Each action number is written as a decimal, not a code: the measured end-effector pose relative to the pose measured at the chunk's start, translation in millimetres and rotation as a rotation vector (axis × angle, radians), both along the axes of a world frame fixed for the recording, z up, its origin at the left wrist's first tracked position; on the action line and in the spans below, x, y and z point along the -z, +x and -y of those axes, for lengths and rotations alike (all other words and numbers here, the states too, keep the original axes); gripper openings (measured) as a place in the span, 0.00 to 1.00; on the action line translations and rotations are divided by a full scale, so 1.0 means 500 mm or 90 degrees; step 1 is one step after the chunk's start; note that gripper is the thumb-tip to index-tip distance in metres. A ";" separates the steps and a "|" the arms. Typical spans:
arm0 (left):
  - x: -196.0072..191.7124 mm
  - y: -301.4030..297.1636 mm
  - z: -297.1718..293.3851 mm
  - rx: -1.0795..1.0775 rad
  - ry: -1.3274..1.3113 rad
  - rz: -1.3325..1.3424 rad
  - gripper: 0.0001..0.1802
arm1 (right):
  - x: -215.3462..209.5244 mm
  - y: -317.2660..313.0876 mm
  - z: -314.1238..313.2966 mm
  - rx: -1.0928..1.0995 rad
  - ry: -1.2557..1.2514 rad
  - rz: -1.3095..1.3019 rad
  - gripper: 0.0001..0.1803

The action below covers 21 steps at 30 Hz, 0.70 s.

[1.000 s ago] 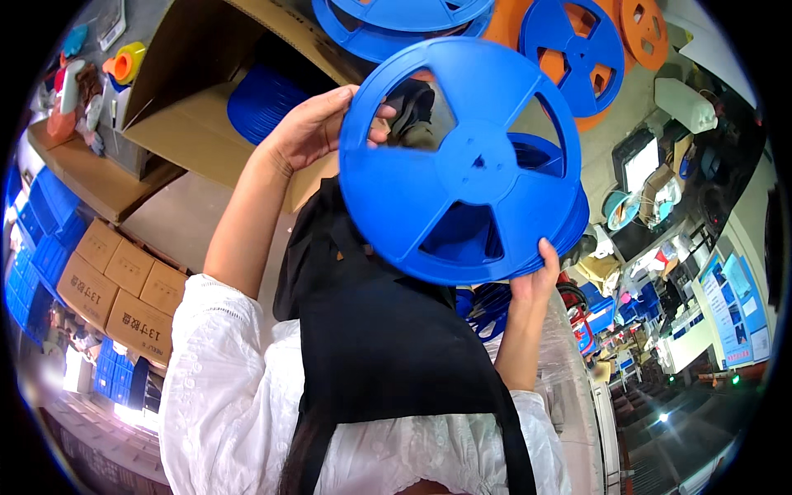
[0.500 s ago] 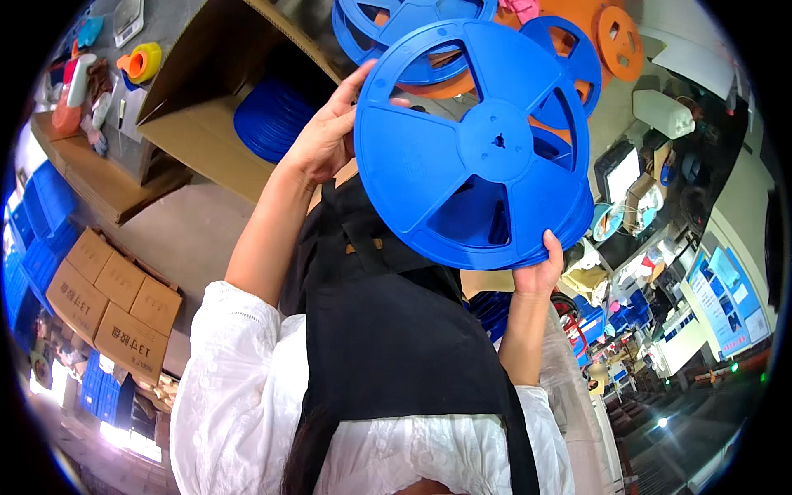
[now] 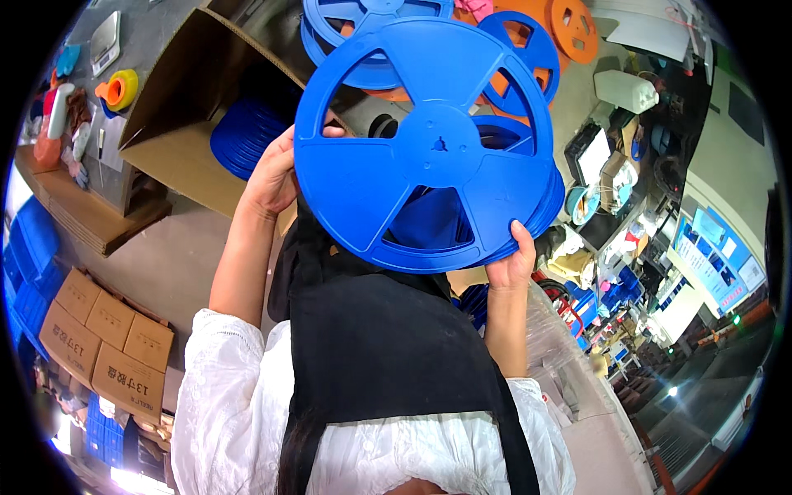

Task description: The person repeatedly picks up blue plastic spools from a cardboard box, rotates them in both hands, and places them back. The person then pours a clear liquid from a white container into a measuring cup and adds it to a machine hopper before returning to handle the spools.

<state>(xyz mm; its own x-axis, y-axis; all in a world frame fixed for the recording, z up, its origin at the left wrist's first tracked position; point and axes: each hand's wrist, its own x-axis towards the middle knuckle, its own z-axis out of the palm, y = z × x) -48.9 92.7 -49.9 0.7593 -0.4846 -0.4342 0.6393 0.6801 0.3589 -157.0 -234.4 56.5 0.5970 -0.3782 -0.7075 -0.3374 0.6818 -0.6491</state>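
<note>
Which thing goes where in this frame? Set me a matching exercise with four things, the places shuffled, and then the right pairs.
Things
1. left hand
2. right hand
3. open cardboard box
4. white plastic container

Places
A. at the lower right rim of the front blue reel
B. in the upper right of the view, apart from both hands
C. at the left rim of the front blue reel
D. left of the front blue reel, with blue discs inside

Pairs: 1-C, 2-A, 3-D, 4-B
</note>
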 end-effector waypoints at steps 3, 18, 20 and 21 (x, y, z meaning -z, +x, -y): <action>0.011 -0.016 -0.021 -0.011 -0.029 -0.010 0.29 | -0.013 0.004 -0.016 -0.010 -0.004 0.004 0.30; 0.007 -0.090 -0.099 -0.157 -0.052 0.000 0.26 | -0.043 0.035 -0.044 -0.080 -0.001 0.088 0.24; -0.004 -0.106 -0.159 -0.212 0.039 0.006 0.25 | -0.063 0.055 -0.045 -0.147 0.042 0.103 0.21; -0.010 -0.119 -0.193 -0.240 0.088 0.011 0.25 | -0.067 0.056 -0.049 -0.135 0.024 0.089 0.21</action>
